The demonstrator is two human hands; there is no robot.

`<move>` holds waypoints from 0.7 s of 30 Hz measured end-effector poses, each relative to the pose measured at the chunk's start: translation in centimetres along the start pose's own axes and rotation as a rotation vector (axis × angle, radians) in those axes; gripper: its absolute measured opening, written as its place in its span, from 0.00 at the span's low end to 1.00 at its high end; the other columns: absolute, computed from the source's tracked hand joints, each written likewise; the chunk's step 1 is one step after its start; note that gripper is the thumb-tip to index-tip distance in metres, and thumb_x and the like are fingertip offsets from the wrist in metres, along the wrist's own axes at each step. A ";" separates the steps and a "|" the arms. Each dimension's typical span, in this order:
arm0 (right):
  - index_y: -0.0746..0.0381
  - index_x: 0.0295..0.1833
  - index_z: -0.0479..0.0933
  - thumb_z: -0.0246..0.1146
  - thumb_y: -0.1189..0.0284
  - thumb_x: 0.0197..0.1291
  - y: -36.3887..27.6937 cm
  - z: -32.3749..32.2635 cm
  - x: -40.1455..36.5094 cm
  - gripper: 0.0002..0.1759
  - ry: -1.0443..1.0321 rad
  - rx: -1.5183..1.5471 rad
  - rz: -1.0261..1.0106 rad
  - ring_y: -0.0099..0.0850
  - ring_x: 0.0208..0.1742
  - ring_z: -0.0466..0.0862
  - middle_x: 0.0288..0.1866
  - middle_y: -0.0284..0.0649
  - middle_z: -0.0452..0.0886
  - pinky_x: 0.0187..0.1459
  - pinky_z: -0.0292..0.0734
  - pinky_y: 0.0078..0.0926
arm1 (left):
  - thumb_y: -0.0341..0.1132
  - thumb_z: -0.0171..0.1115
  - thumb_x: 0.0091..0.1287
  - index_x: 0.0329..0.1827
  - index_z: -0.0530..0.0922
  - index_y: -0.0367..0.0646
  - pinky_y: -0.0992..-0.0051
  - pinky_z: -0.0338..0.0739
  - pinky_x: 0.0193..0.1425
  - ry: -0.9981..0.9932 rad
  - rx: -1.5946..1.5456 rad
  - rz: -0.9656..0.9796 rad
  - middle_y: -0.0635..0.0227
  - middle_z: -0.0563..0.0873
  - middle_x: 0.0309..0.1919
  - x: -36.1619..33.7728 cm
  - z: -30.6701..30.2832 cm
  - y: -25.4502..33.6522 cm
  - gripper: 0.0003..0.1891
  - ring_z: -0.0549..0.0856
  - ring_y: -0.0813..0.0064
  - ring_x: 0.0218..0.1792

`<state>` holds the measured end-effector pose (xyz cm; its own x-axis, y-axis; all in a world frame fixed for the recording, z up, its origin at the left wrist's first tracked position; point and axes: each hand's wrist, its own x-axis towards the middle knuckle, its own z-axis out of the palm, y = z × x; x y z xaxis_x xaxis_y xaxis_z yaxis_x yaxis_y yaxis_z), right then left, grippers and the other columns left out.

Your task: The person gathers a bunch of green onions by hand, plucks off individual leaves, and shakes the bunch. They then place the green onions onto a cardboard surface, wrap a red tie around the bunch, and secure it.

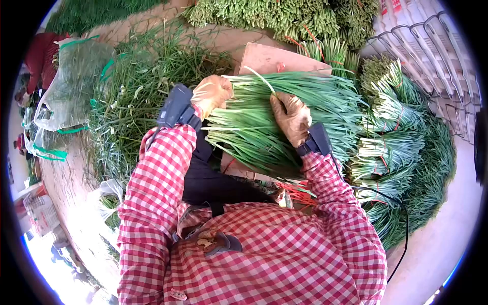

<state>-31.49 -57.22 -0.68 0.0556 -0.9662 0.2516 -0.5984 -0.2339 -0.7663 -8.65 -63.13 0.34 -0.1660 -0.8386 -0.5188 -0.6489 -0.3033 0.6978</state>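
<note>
**Green stalks laid flat between our hands, pale ends to the left**

We have the loose green stalks (325,101) lying crosswise under and between our two hands, pale ends by the left, leafy tips running out past the right. Lying all one way, they put the ends within easy reach of the fingers, we judge.

Our right hand (292,117) rests over the middle of the spread, thumb and fingers closed on a pale stalk (261,79) that slants up and away from the grip. Pinched so near one end, it stands out from the layer beneath. Our left hand (212,95) is curled at the pale ends; its back hides the fingertips, so we cannot tell whether it grasps anything.

Just beyond and under the stalks is a board (284,57), which probably gives them a flat, raised bed over our lap. Nearer our body than the right hand lie red ties (297,194), probably put there to be close by.

Right of the right hand, tied bundles (389,150) are stacked with their pale ends facing us, perhaps so the ends stay even. Left of the left hand sprawls a tangled heap of greens (134,86), in no order, apart from the neat layer.
</note>
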 end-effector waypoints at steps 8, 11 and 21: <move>0.59 0.36 0.77 0.63 0.71 0.58 0.4 0.5 0.6 0.04 0.023 -0.148 -0.182 0.45 0.28 0.80 0.26 0.46 0.79 0.29 0.75 0.38 | 0.48 0.60 0.60 0.26 0.81 0.36 0.69 0.74 0.26 -0.075 0.219 0.012 0.61 0.79 0.12 -0.2 -0.3 2.2 0.20 0.79 0.71 0.14; 0.58 0.49 0.79 0.63 0.68 0.59 0.5 0.9 0.9 0.13 -0.103 -0.212 -0.085 0.44 0.31 0.82 0.29 0.47 0.80 0.33 0.77 0.36 | 0.43 0.60 0.59 0.30 0.79 0.36 0.69 0.72 0.22 -0.097 0.176 -0.083 0.63 0.77 0.11 0.6 0.3 1.7 0.15 0.78 0.71 0.13; 0.51 0.56 0.79 0.63 0.64 0.60 1.7 1.6 0.9 0.18 -0.204 -0.343 -0.091 0.44 0.29 0.81 0.28 0.50 0.79 0.31 0.76 0.37 | 0.36 0.58 0.59 0.47 0.78 0.40 0.64 0.75 0.33 0.239 0.856 0.177 0.56 0.81 0.26 -2.8 -12.3 -9.3 0.15 0.80 0.59 0.27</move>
<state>-31.18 -58.71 -2.74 0.2577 -0.9528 0.1604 -0.8136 -0.3035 -0.4960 6.97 -63.56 1.35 -0.2194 -0.9414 -0.2560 -0.9746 0.1992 0.1025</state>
